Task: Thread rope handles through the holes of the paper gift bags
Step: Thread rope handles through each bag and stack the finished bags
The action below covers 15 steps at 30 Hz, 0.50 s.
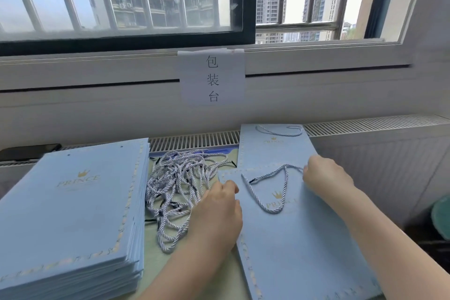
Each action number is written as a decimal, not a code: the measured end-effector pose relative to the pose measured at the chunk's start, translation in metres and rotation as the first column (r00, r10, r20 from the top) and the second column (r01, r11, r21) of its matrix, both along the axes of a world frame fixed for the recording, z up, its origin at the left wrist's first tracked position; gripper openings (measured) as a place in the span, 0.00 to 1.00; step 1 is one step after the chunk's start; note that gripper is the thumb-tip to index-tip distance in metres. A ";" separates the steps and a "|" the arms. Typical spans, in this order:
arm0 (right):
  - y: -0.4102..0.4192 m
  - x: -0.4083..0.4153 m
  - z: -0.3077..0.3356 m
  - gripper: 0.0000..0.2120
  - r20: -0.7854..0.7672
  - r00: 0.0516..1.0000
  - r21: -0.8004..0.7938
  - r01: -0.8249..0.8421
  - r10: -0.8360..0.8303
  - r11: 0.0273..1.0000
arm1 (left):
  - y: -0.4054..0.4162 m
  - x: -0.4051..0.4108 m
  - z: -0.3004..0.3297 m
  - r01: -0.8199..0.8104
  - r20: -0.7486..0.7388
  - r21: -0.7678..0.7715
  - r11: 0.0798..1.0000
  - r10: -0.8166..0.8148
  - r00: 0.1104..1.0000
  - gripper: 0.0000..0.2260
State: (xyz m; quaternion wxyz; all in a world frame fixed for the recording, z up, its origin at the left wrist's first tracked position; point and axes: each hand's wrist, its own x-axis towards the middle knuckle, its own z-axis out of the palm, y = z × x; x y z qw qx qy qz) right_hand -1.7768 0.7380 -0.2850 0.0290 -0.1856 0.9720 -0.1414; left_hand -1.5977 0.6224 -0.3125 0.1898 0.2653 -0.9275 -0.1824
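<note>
Lying flat at the right of the table, a pale blue paper gift bag (304,238) carries a silver-blue rope handle (270,192) looped loosely over its printed face. The right hand (326,175) pinches 1 end of that rope at the bag's upper right edge. The left hand (216,212) rests at the bag's upper left corner, fingers curled onto its top edge. Behind it lies a second bag (275,151) with a rope through its top. Just left sits a tangled pile of ropes (177,185), and further left a tall stack of flat bags (70,214). A paper sign (212,77) hangs under the window.
</note>
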 end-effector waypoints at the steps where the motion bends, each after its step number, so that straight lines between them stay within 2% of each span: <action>1: 0.000 -0.004 -0.002 0.05 0.021 1.000 0.003 0.005 -0.005 1.000 | 0.001 0.000 0.000 0.011 0.014 -0.018 1.000 -0.011 1.000 0.12; 3: 0.003 -0.011 -0.004 0.09 0.042 0.999 0.012 0.021 -0.021 1.000 | 0.000 -0.001 -0.002 0.020 0.020 -0.038 0.999 -0.019 1.000 0.13; 6: 0.012 -0.023 -0.002 0.15 0.080 0.996 0.040 -0.041 0.038 0.998 | -0.001 -0.003 -0.003 0.011 0.031 -0.047 0.999 -0.009 0.999 0.12; 8: 0.021 -0.022 0.009 0.15 0.161 0.982 -0.091 -0.082 0.096 0.992 | -0.002 -0.002 -0.003 0.002 0.053 -0.077 0.997 0.002 0.999 0.12; 9: 0.025 -0.020 0.018 0.16 0.241 0.959 -0.228 -0.092 0.147 0.969 | -0.003 -0.002 -0.004 0.000 0.050 -0.080 0.997 0.004 0.999 0.12; 10: 0.029 -0.014 0.027 0.16 0.355 0.906 -0.398 -0.076 0.230 0.914 | -0.004 -0.003 -0.005 -0.003 0.028 -0.066 0.998 0.004 1.000 0.11; 12: 0.037 -0.001 0.047 0.20 0.503 0.726 -0.704 0.030 0.469 0.709 | -0.007 -0.005 -0.006 0.004 -0.026 -0.012 1.000 -0.004 1.000 0.10; 13: 0.039 0.005 0.054 0.22 0.496 0.635 -0.802 0.073 0.592 0.593 | -0.006 -0.006 -0.005 0.017 -0.070 0.035 0.999 -0.015 0.997 0.09; 15: 0.037 0.013 0.061 0.23 0.355 0.477 -0.925 0.054 0.804 0.376 | -0.004 -0.007 -0.001 0.065 -0.211 0.186 0.980 -0.025 0.977 0.09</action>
